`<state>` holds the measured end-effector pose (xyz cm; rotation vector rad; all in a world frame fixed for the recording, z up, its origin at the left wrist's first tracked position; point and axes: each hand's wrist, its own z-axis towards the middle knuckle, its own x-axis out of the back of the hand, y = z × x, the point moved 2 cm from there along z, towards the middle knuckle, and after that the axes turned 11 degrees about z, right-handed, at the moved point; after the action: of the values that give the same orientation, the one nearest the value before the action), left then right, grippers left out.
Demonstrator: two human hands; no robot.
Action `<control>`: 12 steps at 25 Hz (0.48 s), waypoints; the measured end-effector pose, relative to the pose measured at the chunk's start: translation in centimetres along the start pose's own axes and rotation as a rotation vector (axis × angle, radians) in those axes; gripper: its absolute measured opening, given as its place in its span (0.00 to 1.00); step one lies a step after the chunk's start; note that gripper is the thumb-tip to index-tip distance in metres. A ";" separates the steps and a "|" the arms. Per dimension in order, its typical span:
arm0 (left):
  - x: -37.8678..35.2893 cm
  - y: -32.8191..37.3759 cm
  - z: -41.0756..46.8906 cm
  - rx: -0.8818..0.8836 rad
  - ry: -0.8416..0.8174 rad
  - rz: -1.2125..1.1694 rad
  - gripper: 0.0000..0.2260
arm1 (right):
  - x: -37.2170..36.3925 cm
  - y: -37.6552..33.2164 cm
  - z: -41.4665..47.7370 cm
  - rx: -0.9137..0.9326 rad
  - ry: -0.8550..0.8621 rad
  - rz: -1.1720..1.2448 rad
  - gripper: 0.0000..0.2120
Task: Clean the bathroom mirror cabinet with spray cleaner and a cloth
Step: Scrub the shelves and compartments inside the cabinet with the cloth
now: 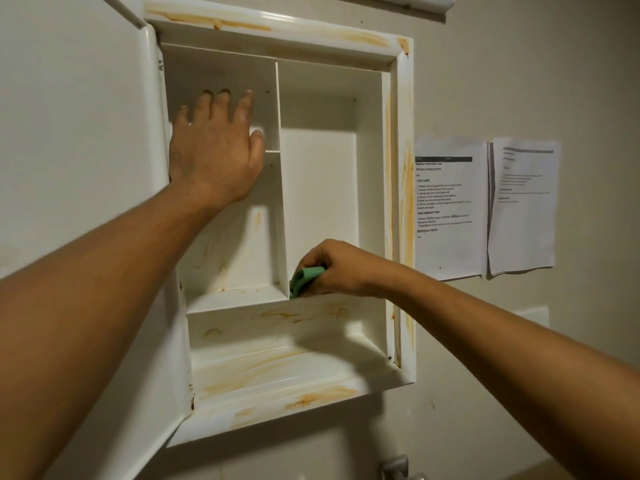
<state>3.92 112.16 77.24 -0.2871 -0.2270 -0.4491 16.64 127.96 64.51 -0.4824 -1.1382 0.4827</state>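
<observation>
From the head view, our right hand (332,268) grips the green cloth (304,279) on the cabinet (398,168) shelf, low in its right compartment. Our left hand (216,150), fingers spread straight, reaches into its upper left compartment.

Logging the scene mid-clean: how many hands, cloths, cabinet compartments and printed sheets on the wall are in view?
Hands: 2, left hand and right hand
Green cloth: 1
Cabinet compartments: 4
Printed sheets: 2
Total: 9
</observation>
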 end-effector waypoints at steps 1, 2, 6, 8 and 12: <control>0.1 0.0 0.0 -0.003 -0.004 -0.005 0.29 | 0.0 0.2 0.9 -0.020 0.024 0.021 0.07; 0.1 0.2 0.0 -0.004 0.000 -0.003 0.29 | -0.2 0.4 1.9 -0.042 0.071 0.006 0.06; 0.1 0.2 0.0 -0.003 -0.006 0.017 0.29 | -3.0 0.8 4.4 0.037 0.289 -0.308 0.06; 0.3 0.2 0.0 0.001 -0.020 0.015 0.29 | -2.9 0.5 4.0 0.047 0.250 -0.307 0.07; 0.6 0.3 0.0 -0.006 -0.032 0.001 0.29 | 0.1 -0.4 1.8 0.033 -0.059 -0.124 0.03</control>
<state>4.62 112.18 77.36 -0.3003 -0.2563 -0.4443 15.04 127.93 65.47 -0.3689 -1.2072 0.4096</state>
